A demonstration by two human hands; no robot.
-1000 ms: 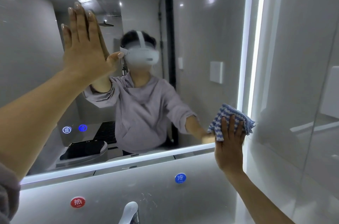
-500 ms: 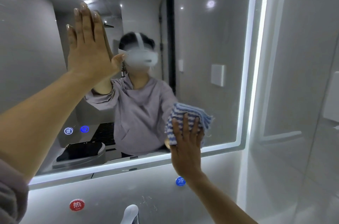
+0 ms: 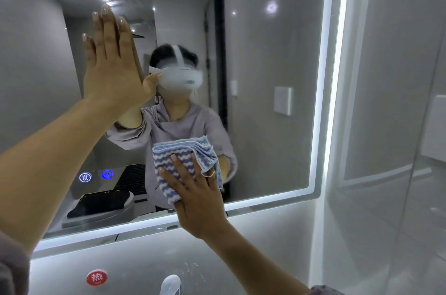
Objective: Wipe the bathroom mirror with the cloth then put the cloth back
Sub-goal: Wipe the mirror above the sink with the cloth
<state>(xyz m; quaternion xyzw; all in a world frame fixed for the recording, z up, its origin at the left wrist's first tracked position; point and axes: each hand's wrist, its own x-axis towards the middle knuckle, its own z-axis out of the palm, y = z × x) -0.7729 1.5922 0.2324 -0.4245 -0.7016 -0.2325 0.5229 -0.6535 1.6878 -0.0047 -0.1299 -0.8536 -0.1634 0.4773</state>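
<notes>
The bathroom mirror fills the wall ahead, edged with a lit white strip. A folded blue-and-white striped cloth lies flat against the lower middle of the glass. My right hand presses it there with straight, spread fingers, palm toward the mirror. My left hand rests flat on the glass at upper left, fingers straight and together, pointing up. The reflection shows a person in a grey top wearing a white headset.
Two glowing blue touch buttons sit on the mirror's lower left. Below the mirror, a red round sticker marks the wall, and a chrome faucet top shows at the bottom edge. A glossy grey tiled wall stands to the right.
My right hand has slid the cloth leftward along the lower mirror, from the right lit edge to the lower middle. My left hand stays flat on the glass.
</notes>
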